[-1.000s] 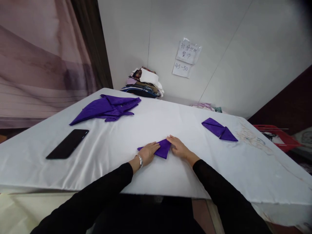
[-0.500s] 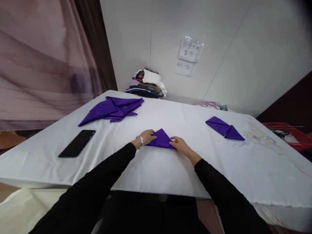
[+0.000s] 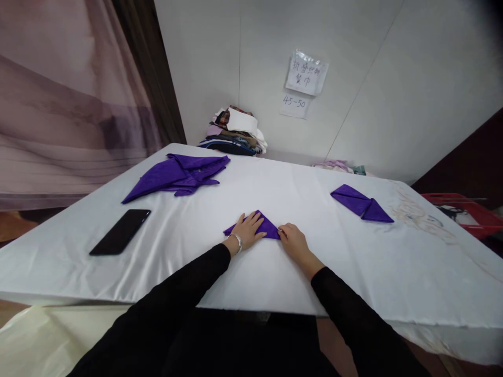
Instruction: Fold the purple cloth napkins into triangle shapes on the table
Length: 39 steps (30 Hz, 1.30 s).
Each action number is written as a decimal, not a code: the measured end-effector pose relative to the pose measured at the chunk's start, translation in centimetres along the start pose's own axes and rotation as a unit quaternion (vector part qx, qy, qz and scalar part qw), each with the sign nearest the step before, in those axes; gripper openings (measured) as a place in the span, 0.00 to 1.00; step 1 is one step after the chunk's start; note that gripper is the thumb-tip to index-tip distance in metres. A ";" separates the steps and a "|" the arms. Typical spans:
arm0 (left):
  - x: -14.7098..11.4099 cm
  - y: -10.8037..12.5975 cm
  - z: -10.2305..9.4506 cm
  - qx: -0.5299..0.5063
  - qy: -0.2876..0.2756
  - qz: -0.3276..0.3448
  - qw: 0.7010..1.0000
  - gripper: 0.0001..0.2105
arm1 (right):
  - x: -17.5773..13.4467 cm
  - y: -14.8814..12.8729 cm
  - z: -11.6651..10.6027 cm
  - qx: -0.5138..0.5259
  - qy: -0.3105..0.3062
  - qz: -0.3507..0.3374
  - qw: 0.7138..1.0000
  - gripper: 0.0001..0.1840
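We now spread the left hand flat over the purple napkin, having just held its left side between thumb and fingers; this appears to steady the folded triangle on the white table. We pinch its right corner with the right hand. The left hand hides the middle; inner folds cannot be made out.

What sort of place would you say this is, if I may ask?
Probably an indoor workroom for textiles: a folded purple cloth lies on a white-covered table, with stacked fabrics and a handwritten sign beyond.
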<state>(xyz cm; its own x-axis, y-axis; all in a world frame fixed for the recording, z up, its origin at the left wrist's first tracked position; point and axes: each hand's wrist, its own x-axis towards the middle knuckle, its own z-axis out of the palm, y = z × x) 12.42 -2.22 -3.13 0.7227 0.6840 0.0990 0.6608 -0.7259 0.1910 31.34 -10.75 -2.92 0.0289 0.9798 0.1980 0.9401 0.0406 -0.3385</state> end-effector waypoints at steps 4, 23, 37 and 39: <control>0.1 -0.5 0.9 -0.001 -0.008 0.002 1.000 0.27 | 0.4 -2.3 -0.4 0.027 0.006 -0.089 0.996 0.21; -1.3 -2.6 0.4 -0.017 -0.022 -0.048 0.998 0.28 | 3.5 -2.3 2.5 -0.032 -0.133 -0.136 0.981 0.39; -10.5 -8.6 -1.5 -0.080 0.114 -0.156 0.978 0.23 | 2.6 -0.6 2.5 -0.053 -0.118 -0.140 0.982 0.38; -9.7 -7.5 -1.2 -0.085 0.119 -0.114 0.983 0.22 | 2.5 -0.6 2.5 -0.055 -0.118 -0.141 0.981 0.38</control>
<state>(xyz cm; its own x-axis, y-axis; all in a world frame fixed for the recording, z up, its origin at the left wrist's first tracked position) 0.19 -3.31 -4.31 0.4796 0.8394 0.2558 0.7415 -0.5436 0.3934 30.05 -7.79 -4.51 -0.3047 0.9513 0.0461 0.9308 0.3077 -0.1973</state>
